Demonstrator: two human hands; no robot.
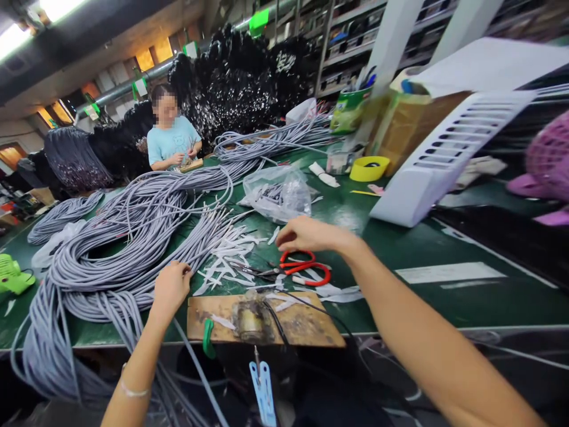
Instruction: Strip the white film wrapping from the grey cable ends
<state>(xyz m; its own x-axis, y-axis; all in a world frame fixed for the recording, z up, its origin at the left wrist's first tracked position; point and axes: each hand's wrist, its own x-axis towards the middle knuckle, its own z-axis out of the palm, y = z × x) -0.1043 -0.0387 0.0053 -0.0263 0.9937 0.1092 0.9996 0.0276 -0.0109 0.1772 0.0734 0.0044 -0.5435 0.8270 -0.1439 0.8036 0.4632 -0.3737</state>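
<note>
My left hand is closed, its curled fingers at the edge of a bundle of grey cables. What those fingers hold is hidden; one grey cable runs down from behind that wrist. My right hand hovers over the table with fingers bent together, just above red-handled scissors. A small white strip shows beside its fingertips, and I cannot tell whether it is held. Loose white strips lie between my hands. Closer to me is a wooden board bearing a small soldering-pot-like metal fixture.
A clear plastic bag with small parts lies beyond my hands. Yellow tape, a white slotted stand and a pink basket-like object are rightward. Blue-handled tool hangs at the front edge. A co-worker sits opposite.
</note>
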